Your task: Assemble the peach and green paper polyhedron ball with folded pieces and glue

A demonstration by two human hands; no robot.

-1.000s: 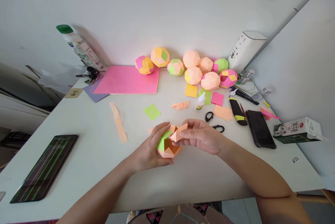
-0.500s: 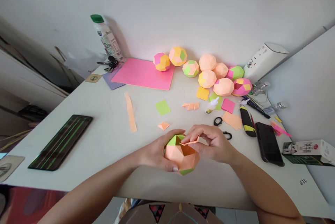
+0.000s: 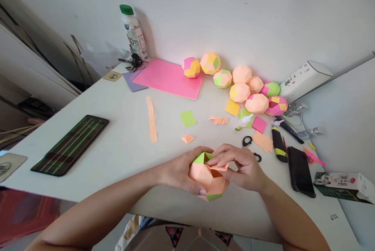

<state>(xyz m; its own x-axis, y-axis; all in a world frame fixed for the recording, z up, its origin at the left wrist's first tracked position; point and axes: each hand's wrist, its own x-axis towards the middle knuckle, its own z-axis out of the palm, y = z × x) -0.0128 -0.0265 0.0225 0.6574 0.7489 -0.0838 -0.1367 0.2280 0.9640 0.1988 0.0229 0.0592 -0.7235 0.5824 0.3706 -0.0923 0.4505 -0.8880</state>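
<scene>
Fingers [image 3: 222, 154] of the right hand [image 3: 246, 171] pinch a folded orange piece [image 3: 220, 167] at the open top of the paper ball [image 3: 203, 174]. The left hand [image 3: 175, 173] clasps that ball from the side and below, low in the middle of the frame, over the near edge of the bench [image 3: 117, 153]. To my eye, seating the flap wants a light, steady grip, so no facet crushes. The ball shows peach facets, lime-green triangles and a hollow inside.
</scene>
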